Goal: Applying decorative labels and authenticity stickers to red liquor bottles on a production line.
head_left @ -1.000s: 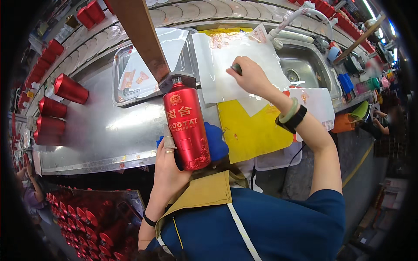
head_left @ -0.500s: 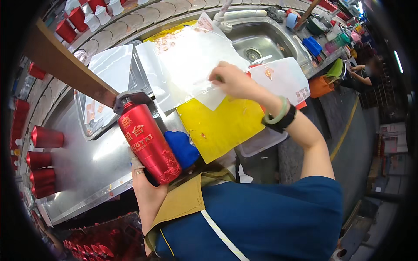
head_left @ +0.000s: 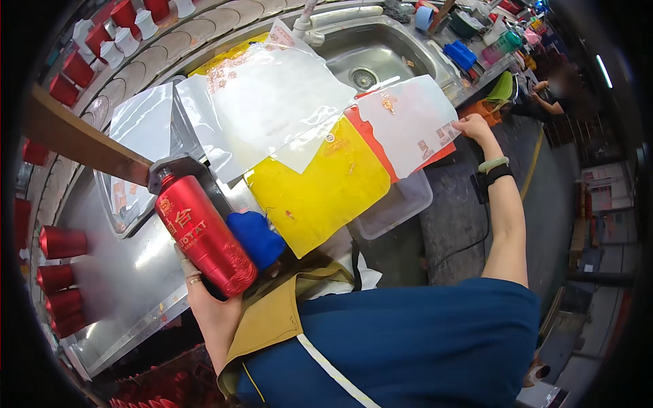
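- The left hand (head_left: 204,292) is clenched around the lower end of a red bottle (head_left: 204,234), which tilts with its neck up and to the left, over the near edge of the steel bench (head_left: 129,265).
- The bottle's top sits under a dark metal fitting (head_left: 178,168) at the end of a long brown arm (head_left: 75,139) that runs in from the left.
- Just right of the bottle, touching or very near it, lies a blue cloth-like lump (head_left: 257,238); I cannot tell exactly what it is.
- The right hand (head_left: 474,128) is stretched out to the far right, fingers pinched on the right edge of a white sheet (head_left: 408,126) with small red marks.
- That white sheet lies on a red sheet (head_left: 371,139), beside a yellow sheet (head_left: 320,190) that hangs over the bench edge.
- A clear plastic tub (head_left: 401,204) sits below the yellow sheet, at the bench edge.
- More translucent white sheets (head_left: 272,109) overlap further back, next to a steel sink (head_left: 381,54) with a round drain.
- A shallow steel tray (head_left: 115,204) at the left holds another pale sheet.
- Red caps (head_left: 60,241) lie in a column at the left edge of the bench; more red and white ones stand along the far left rim.
- On the right wrist are a pale bangle (head_left: 492,163) and a dark band (head_left: 495,175).
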Demonstrator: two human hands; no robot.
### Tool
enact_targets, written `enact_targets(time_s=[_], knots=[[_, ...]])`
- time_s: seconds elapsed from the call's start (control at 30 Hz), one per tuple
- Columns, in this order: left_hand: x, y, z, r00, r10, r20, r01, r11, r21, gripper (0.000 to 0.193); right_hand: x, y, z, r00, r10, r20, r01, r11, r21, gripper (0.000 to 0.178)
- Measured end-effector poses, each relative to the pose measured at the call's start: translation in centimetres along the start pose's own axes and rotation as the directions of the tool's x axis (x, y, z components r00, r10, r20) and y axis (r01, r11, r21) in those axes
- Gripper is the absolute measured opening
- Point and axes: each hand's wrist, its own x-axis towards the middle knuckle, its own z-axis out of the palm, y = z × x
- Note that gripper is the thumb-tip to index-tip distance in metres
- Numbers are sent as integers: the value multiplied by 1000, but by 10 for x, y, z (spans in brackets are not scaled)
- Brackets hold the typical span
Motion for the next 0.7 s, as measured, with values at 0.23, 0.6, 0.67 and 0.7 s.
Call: enact_targets(time_s=[0.23, 0.6, 0.67, 0.7], knots=[[0, -1, 0, 1000, 1, 5, -1, 1000, 30, 109, -9, 36, 18, 832, 366, 417, -554, 509, 658, 37], [4, 1, -1, 1000, 11, 29, -12, 1000, 18, 107, -1, 73, 26, 834, 466, 297, -551, 665, 504, 32], [1, -1, -2, 1000, -12, 11, 12, 1000, 16, 107, -19, 24, 20, 860, 364, -359, -399, 916, -27, 43], [0, 0, -4, 1000, -20, 10, 20, 1000, 13, 107, -20, 4, 13, 900, 213, -381, -241, 970, -27, 41]])
